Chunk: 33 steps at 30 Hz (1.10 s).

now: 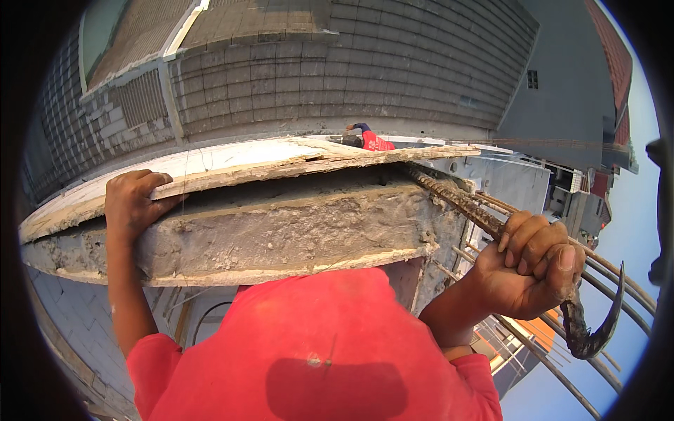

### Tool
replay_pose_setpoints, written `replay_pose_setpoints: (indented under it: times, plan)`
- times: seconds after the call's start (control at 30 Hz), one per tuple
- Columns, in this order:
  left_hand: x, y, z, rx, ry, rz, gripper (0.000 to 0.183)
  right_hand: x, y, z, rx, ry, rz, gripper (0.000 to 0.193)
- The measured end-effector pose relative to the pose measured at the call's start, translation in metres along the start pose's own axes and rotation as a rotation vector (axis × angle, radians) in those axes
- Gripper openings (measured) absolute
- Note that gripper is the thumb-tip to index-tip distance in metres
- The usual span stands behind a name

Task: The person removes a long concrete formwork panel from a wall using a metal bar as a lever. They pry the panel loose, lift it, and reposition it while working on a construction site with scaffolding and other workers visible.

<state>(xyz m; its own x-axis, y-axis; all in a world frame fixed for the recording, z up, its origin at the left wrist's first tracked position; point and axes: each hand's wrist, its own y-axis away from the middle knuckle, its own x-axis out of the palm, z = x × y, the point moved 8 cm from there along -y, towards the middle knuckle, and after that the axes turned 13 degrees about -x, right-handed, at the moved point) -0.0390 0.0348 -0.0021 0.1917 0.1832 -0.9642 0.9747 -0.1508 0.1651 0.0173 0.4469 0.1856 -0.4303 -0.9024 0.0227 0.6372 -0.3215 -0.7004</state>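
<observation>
Wooden board, one, is seen over one concrete beam, gap between, its near edge pinched by the left hand. One pry bar, far end apparently tucked under the board's right part, is clenched in the right hand. Board could be dropped toward one co-worker beyond if either grip slips.

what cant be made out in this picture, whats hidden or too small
All in the head view:
- Pry bar: its far tip, hidden beneath the board.
- Right hand: its palm, hidden by its own curled fingers.
- Other person: the lower body, hidden behind the board.
- Distant buildings: too small for detail.
</observation>
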Motion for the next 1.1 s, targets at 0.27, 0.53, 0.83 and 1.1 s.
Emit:
replay_pose_setpoints:
  times: [0.27,0.53,0.83,1.1]
  plan:
    - [0.004,0.0,0.007,-0.033,0.0,0.003,0.033,0.007,-0.003,0.003,-0.002,-0.047,0.033,0.024]
    - [-0.002,-0.002,0.0,0.022,0.007,-0.036,0.034,0.018,-0.037,-0.027,-0.064,0.45,-0.153,0.029]
    - [0.0,-0.001,0.001,0.007,-0.025,-0.039,0.036,0.03,-0.037,-0.037,-0.006,0.324,-0.051,0.026]
    - [-0.005,-0.005,0.004,-0.03,0.031,-0.065,0.033,0.031,-0.008,0.004,-0.06,-0.058,0.067,0.029]
